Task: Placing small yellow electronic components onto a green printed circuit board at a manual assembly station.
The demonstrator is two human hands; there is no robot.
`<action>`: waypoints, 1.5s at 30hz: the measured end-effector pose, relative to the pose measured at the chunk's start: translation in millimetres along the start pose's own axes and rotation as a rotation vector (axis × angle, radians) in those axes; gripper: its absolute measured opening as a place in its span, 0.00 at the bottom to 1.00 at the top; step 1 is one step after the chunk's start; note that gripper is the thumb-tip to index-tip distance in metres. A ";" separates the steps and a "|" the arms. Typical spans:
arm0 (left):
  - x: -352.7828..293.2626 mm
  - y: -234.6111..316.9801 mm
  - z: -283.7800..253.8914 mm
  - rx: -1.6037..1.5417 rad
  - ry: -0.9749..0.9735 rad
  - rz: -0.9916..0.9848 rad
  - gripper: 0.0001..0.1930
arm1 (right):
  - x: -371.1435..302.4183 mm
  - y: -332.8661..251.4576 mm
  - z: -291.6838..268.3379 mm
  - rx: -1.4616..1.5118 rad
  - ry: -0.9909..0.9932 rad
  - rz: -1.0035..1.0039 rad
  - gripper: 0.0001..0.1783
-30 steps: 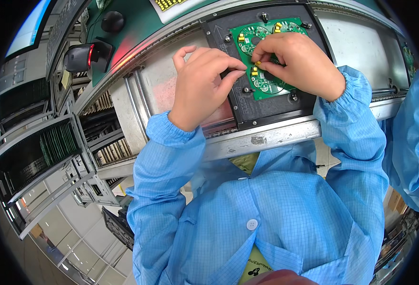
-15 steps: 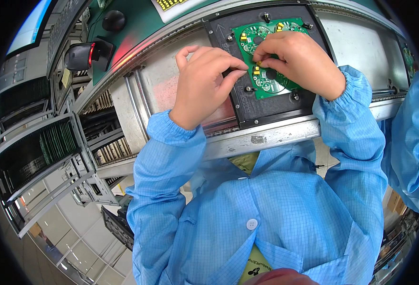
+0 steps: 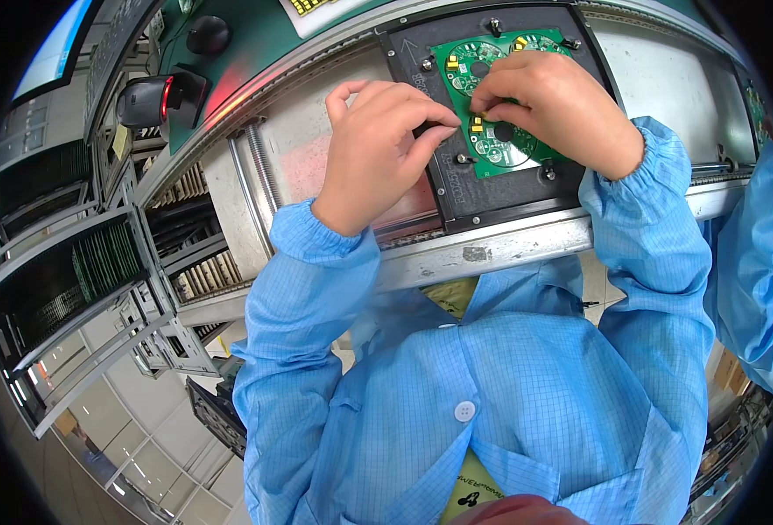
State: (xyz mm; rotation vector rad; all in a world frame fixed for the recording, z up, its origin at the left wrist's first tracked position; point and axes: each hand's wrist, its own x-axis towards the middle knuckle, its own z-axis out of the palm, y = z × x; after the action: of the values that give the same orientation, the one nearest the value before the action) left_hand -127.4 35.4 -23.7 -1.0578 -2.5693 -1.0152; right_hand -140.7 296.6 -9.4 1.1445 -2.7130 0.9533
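A green circuit board [image 3: 502, 156] with round patterns and several small yellow parts lies in a black carrier [image 3: 456, 199], held at its edges by small metal clamps. My right hand [image 3: 566, 109] reaches over the board, thumb and forefinger pinched on a small yellow component [image 3: 482, 115] just above or at the board's left part. The fingers mostly hide it, so whether it touches the board I cannot tell. My left hand [image 3: 373, 149] is at the board's left edge, thumb and forefinger pressed together; anything between them is too small to make out.
The carrier rests across metal conveyor rails [image 3: 491, 238]. Beyond, a green bench holds a black scanner with a red light [image 3: 150, 101], a mouse [image 3: 209, 35] and a white tray of yellow parts [image 3: 321, 10]. Racks of boards [image 3: 106, 262] stand left. Another person's blue sleeve [image 3: 750, 271] is at right.
The carrier and board have shifted slightly to the right. My right hand has moved a little with the yellow component, which shows less now. My left hand stays almost still.
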 end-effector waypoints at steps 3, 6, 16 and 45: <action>-3.3 -0.6 -3.5 0.011 0.004 -0.001 0.05 | 11.2 -18.6 -15.3 0.085 -0.031 0.283 0.07; -0.7 0.8 -2.4 0.007 0.000 0.011 0.04 | 8.5 18.6 4.7 0.659 0.366 0.283 0.09; 0.2 12.7 6.4 0.134 -0.006 0.025 0.17 | 35.9 -4.6 -15.1 0.910 0.380 0.672 0.16; 1.1 5.1 0.5 -0.058 -0.096 -0.069 0.21 | 29.5 28.7 13.4 -0.191 0.321 0.075 0.09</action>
State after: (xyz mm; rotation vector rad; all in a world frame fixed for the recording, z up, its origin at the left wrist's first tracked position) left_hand -124.8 38.9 -21.0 -1.0640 -2.6849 -1.0873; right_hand -178.5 285.9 -27.3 0.7856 -2.5335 0.7865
